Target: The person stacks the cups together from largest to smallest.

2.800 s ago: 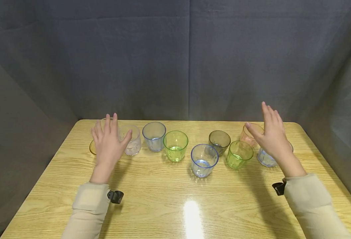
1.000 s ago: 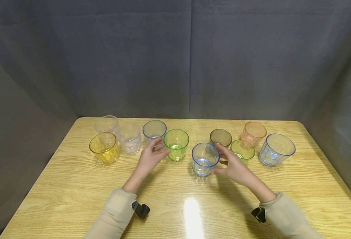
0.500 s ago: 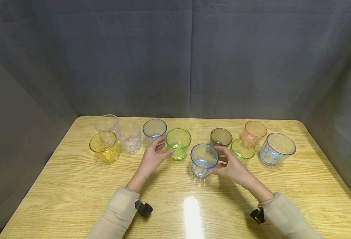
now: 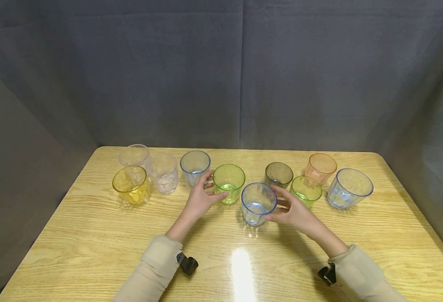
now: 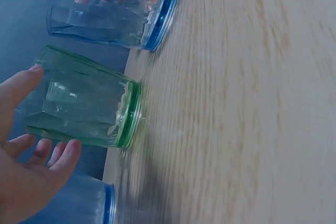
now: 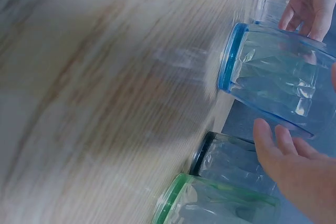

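One wooden table (image 4: 104,251) spreads before me. The right hand (image 4: 296,214) curls around an upright blue-rimmed cup (image 4: 257,212); just left of that cup, the left hand (image 4: 200,199) clasps an upright green cup (image 4: 234,193). Left of this grip stands a yellow cup (image 4: 135,193); beyond the right grip, a small dark cup (image 4: 278,173).

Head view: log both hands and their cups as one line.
left hand: holds green cup | right hand: holds blue-rimmed cup | both cups: upright

The left hand (image 4: 201,200) curls left of the blue-rimmed transparent round cup (image 4: 256,214), whose right side the right hand (image 4: 296,214) holds.
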